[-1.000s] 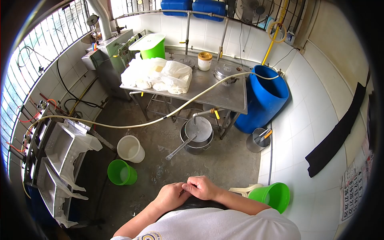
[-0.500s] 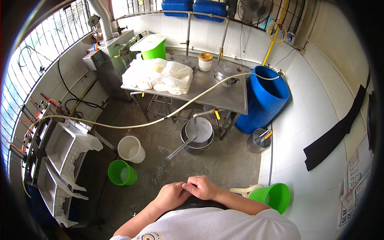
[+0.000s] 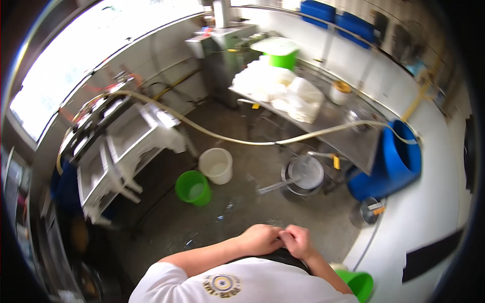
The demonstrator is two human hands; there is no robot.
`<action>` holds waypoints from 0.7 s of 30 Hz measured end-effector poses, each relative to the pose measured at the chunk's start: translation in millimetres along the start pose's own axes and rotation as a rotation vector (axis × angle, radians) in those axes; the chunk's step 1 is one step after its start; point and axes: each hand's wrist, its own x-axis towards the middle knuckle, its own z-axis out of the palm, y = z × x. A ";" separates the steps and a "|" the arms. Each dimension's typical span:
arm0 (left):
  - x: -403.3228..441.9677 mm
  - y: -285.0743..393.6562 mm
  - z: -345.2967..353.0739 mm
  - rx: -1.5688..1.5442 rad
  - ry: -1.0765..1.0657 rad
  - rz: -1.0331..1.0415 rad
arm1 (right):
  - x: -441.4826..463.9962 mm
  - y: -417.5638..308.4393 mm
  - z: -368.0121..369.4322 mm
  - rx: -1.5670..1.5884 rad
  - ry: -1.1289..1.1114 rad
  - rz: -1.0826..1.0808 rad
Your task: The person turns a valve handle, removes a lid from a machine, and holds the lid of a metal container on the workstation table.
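My left hand point(image 3: 260, 239) and my right hand point(image 3: 298, 241) meet in front of my waist, fingers curled and touching. Whatever is between the fingertips, if anything, is too small to make out. Just below them a black garment edge point(image 3: 268, 251) shows over my white shirt point(image 3: 247, 283). Farther off on the floor stands a metal pot point(image 3: 289, 187) with a long-handled strainer or pan point(image 3: 307, 172) resting over it, beneath a pipe with a yellow valve handle point(image 3: 336, 162). Neither hand touches these.
To the left on the floor stand a green bucket point(image 3: 193, 189) and a white bucket point(image 3: 217, 165). Cloth-draped metal moulds point(image 3: 136, 134) are at left. A steel table point(image 3: 348, 146) bears white cloth point(image 3: 278, 86). A pale hose point(image 3: 227, 139) crosses toward a blue barrel point(image 3: 389, 169).
My view has turned to the left, so the room shifts rightward and looks blurred. My hands stay together at my waist, slightly further right in view.
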 end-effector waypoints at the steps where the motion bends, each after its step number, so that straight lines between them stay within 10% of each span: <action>1: -0.7 -0.7 -0.8 -0.004 0.007 0.011 | -0.3 6.1 3.0 -0.004 0.014 -0.039; 21: -1.2 -3.6 -1.5 -0.008 0.015 0.004 | 5.1 1.6 4.6 -0.012 0.011 -0.008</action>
